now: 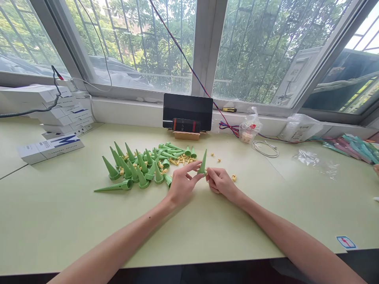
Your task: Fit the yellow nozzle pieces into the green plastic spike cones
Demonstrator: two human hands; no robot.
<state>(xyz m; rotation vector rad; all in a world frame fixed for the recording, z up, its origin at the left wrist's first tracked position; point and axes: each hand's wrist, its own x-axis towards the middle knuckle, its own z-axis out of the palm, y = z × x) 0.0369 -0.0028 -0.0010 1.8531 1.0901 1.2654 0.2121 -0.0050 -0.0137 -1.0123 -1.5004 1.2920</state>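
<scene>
My left hand [182,183] pinches a green plastic cone [203,162] near its wide base, tip pointing up. My right hand [219,181] is closed at the cone's base, fingers pinched on something small that I cannot make out, perhaps a yellow piece. A heap of green cones [139,167], some upright and some lying flat, sits left of my hands on the pale green table [74,213]. Small yellow parts [180,159] lie scattered among and right of the cones.
A dark tablet [187,110] stands on a holder at the back with a phone in front. White boxes [50,148] are stacked at the left. A coiled white cable [265,149], plastic bags [250,128] and coloured packets [352,148] lie at the right.
</scene>
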